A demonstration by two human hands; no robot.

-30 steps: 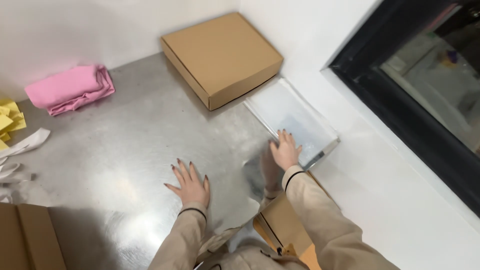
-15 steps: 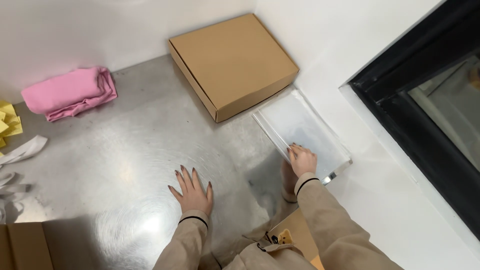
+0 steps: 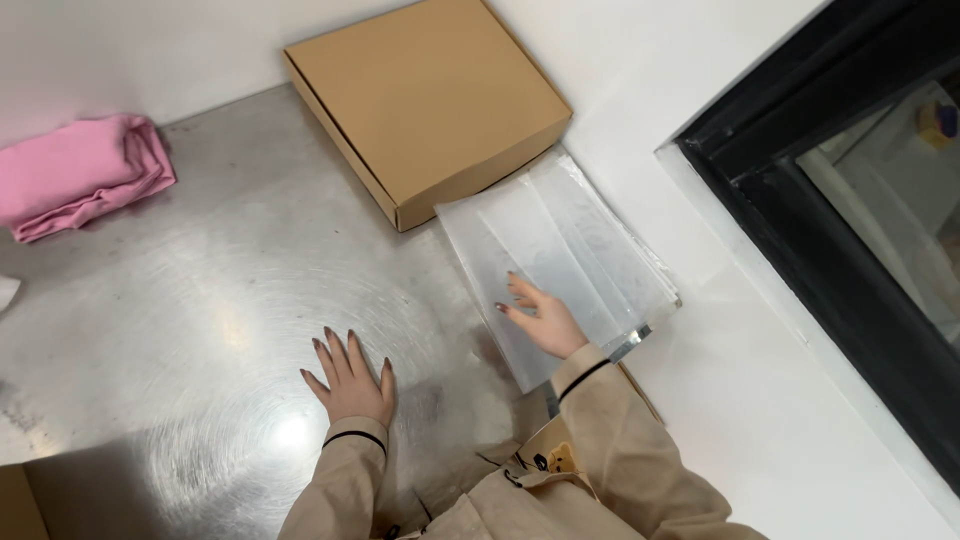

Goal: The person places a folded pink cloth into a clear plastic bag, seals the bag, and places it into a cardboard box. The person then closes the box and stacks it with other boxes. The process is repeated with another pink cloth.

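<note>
My left hand (image 3: pixel 350 378) lies flat, palm down, on the bare steel tabletop (image 3: pixel 200 300), fingers spread and holding nothing. My right hand (image 3: pixel 540 318) rests with its fingertips on a stack of clear plastic bags (image 3: pixel 560 255) at the table's right edge. The fingers are slightly curled on the top bag; no bag is lifted. Both arms wear beige sleeves with dark cuffs.
A closed flat brown cardboard box (image 3: pixel 425 100) sits at the back, touching the bag stack. Folded pink cloth (image 3: pixel 80 175) lies at the far left. A white wall and a black-framed window (image 3: pixel 850 230) run along the right. Another cardboard corner (image 3: pixel 15 505) shows bottom left.
The view has shifted closer and rightward. My right hand has slid from the bags' near edge further onto the stack. My left hand stays flat on the steel.
</note>
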